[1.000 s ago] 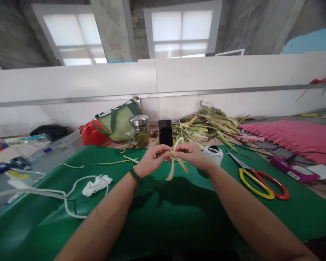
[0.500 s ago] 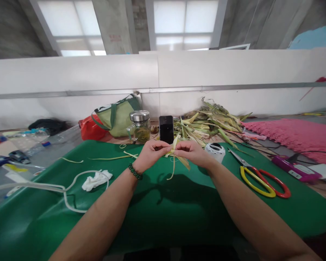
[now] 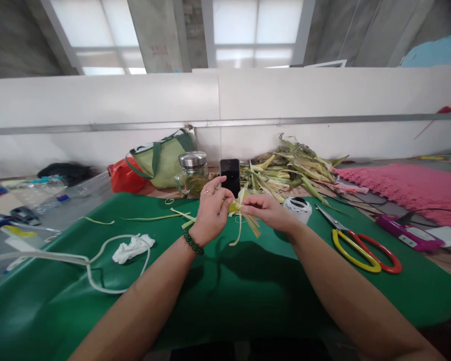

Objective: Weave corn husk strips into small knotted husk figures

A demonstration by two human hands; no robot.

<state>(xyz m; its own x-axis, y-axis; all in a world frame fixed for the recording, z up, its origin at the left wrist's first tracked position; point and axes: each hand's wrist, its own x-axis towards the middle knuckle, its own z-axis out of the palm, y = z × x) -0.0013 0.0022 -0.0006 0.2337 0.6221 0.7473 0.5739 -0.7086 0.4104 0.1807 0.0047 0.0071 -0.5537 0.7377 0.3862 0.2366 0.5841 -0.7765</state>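
Note:
Pale green-yellow corn husk strips (image 3: pixel 252 225) are held up in front of me, with ends hanging below the fingers. My right hand (image 3: pixel 261 206) pinches the husk from the right. My left hand (image 3: pixel 213 208), with a ring and a green bead bracelet at the wrist, grips the husk's left side between thumb and fingers; its upper fingers are raised. Just behind the hands stands a dark phone (image 3: pixel 230 175), upright. A white spool-like object (image 3: pixel 297 209) is close to my right wrist. Scissors (image 3: pixel 357 245) with yellow and red handles lie open at the right.
A heap of husks (image 3: pixel 296 165) lies at the back. A lidded glass jar (image 3: pixel 193 175) and a green bag (image 3: pixel 165 163) stand left of the phone. White tissue (image 3: pixel 133 248) and a white cable (image 3: pixel 92 281) lie on the green mat (image 3: pixel 248 301). Pink fringed cloth (image 3: pixel 398 190) is at the right.
My left hand has turned and its upper fingers have lifted, while thumb and fingers stay at the husk. The hanging husk ends have shifted slightly. My right hand has barely moved.

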